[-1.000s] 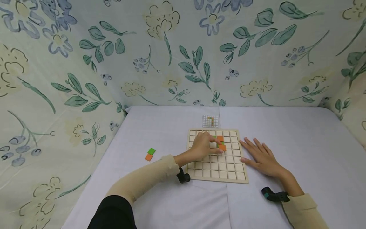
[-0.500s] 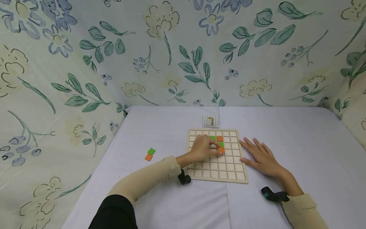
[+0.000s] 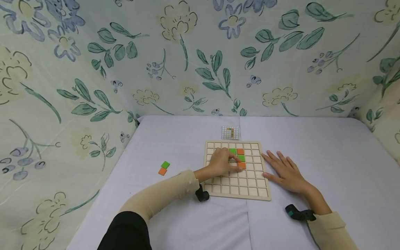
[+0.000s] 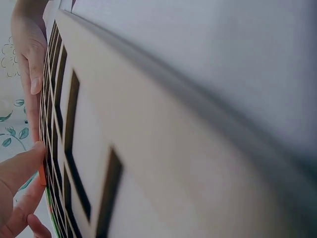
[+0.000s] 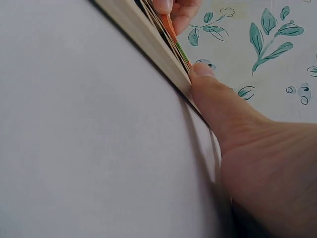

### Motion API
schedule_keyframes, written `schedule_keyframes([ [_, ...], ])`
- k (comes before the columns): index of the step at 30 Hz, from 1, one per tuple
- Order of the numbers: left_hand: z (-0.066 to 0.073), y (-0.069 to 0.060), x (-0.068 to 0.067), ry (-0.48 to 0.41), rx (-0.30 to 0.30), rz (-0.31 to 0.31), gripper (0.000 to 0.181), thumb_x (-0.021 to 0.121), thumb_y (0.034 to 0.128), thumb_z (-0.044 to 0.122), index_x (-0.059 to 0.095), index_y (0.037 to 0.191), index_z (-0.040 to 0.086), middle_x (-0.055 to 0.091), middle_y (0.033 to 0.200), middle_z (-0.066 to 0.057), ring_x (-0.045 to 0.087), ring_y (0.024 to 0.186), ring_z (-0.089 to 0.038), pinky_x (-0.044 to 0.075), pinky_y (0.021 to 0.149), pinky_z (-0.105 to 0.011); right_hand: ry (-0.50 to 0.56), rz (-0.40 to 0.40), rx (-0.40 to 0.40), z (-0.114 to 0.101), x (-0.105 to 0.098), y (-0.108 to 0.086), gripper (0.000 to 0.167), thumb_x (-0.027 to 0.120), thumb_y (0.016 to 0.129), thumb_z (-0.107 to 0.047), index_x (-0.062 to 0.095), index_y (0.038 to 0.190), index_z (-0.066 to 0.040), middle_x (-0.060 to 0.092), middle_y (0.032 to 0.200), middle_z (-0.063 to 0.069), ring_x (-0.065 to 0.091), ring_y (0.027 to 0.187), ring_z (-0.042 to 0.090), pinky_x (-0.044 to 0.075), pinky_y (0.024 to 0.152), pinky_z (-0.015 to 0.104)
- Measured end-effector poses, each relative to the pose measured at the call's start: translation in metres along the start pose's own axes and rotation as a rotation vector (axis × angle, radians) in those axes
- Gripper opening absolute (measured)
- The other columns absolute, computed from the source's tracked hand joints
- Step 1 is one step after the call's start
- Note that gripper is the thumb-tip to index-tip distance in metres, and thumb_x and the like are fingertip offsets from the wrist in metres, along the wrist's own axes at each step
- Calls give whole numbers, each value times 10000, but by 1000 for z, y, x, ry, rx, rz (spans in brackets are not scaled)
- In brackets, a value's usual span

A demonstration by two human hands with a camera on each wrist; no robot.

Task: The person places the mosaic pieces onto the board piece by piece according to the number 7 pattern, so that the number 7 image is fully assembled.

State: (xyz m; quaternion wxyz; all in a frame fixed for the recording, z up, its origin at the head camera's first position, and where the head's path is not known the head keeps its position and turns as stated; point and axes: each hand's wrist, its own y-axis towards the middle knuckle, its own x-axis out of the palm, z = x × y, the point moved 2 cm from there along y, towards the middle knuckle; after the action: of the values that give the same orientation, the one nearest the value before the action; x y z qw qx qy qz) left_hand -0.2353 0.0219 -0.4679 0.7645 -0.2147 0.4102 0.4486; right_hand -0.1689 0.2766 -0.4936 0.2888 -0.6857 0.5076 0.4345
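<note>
Booth-like place: floral fabric walls [image 3: 187,78], white-covered table [image 3: 325,149]

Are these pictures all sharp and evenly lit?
Head view: fairly even light, no strong glare, but the pattern on the small card is too tiny to read finely; left wrist view: the nearest edge of the gridded board blurs; right wrist view: a soft shadow on the white cloth beside the right hand.
</note>
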Motion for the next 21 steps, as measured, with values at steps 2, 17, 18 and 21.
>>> schedule_keyframes([
  [2,1,1,0,0,-13,5,260,873,737,453,813,941,303,609,870,123,410,749,-84,323,709,-224,-2,-3,4,1,0,0,785,587,976,-495,254,1590,-138,151,1630,210,-4,1479,464,-69,1121,631],
  [17,3,3,1,24,-27,2,270,881,721,473,807,939,331,587,882,150,455,825,-55,360,707,-237,1,-1,-3,2,-1,1,784,587,976,-493,252,1590,-140,156,1627,214,-2,1479,464,-67,1121,634],
  [18,3,3,1,19,-29,1,268,880,721,473,806,939,336,585,880,156,457,824,-52,361,705,-236,0,0,-3,2,-1,1,784,588,975,-493,253,1590,-140,157,1627,214,-2,1479,463,-65,1121,634],
  [21,2,3,-1,-3,-40,-6,272,880,723,469,808,948,334,588,858,139,460,811,-70,360,706,-244,-3,2,-5,3,-1,1,784,589,975,-493,253,1590,-143,158,1628,212,-1,1480,461,-63,1121,634],
])
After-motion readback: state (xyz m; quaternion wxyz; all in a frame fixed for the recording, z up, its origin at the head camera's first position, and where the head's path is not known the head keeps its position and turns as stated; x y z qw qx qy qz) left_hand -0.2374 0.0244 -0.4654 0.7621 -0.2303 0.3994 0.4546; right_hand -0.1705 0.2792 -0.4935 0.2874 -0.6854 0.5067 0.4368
